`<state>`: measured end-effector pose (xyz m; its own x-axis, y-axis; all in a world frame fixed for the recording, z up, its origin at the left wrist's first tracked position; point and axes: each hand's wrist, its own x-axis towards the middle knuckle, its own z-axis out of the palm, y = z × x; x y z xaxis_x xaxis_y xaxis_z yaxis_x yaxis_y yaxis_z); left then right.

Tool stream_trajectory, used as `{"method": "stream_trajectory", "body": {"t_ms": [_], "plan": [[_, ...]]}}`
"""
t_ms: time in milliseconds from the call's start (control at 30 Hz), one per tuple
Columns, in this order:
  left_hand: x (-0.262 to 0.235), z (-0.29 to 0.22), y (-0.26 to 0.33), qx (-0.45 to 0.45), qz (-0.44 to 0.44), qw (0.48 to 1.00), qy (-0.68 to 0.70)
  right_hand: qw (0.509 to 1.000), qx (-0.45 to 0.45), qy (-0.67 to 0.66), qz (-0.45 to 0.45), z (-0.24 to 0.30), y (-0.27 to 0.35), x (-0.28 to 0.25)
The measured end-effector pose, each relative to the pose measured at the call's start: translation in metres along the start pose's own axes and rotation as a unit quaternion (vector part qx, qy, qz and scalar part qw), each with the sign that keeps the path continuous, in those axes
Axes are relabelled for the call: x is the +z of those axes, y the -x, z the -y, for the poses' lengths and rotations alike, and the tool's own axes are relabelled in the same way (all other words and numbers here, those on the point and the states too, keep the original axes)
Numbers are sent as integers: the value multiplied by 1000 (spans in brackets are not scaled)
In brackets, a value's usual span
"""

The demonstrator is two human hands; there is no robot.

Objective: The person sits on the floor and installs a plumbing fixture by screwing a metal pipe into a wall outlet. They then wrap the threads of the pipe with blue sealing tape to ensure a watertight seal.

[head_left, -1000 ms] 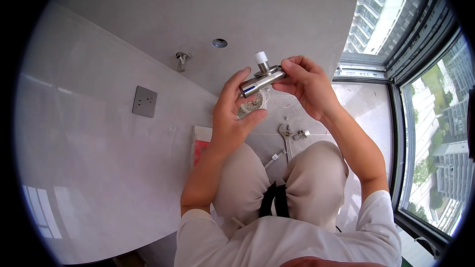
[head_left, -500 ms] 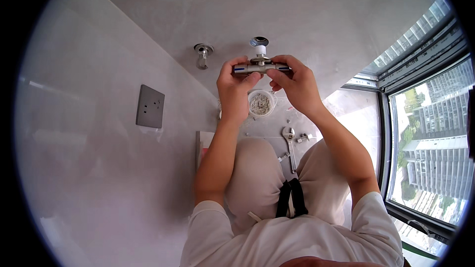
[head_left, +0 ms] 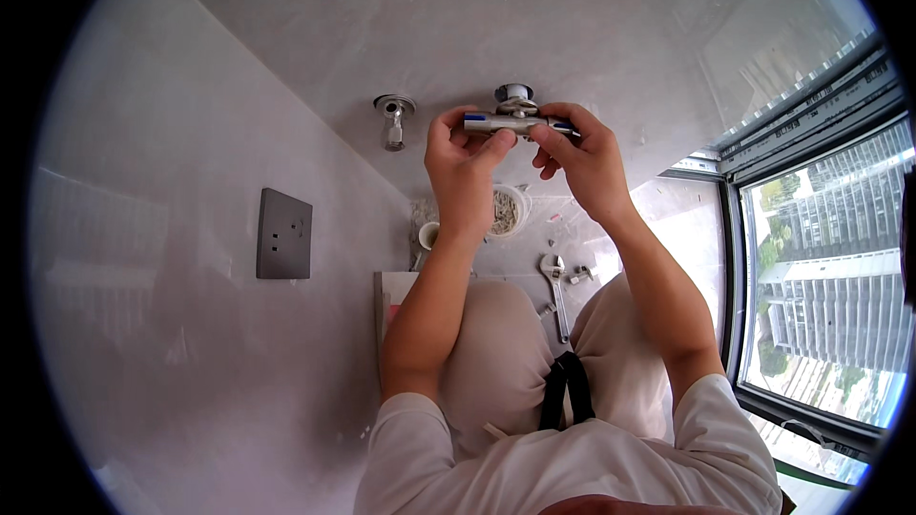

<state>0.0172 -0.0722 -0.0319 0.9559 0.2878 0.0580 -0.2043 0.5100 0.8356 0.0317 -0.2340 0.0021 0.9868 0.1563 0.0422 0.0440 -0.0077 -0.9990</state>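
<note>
Faucet body: chrome bar, horizontal — just right of the wall elbow fitting.
Fingers: left hand and right hand clamped on its ends.
Hidden: bar's ends — under fingertips.

The left hand and right hand cover both ends of the chrome valve body, so its full length cannot be seen. The wall fitting behind it is half hidden. The bowl on the floor holds contents too small to tell, and the adjustable wrench disappears between the knees.
</note>
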Motion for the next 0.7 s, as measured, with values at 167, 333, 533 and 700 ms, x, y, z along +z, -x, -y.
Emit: {"method": "stream_trajectory", "body": {"t_ms": [167,333,533,700], "plan": [[5,5,1,2,-21,1000,11,971,-150,148,-111,-8,3,6],[3,7,-1,6,-30,1000,-2,785,-342,484,-180,2,10,10],[4,7,0,10,-20,1000,11,699,-430,544,-177,-3,-4,16],[2,8,2,17,-16,1000,3,714,-405,543,-177,-5,-1,20]]}}
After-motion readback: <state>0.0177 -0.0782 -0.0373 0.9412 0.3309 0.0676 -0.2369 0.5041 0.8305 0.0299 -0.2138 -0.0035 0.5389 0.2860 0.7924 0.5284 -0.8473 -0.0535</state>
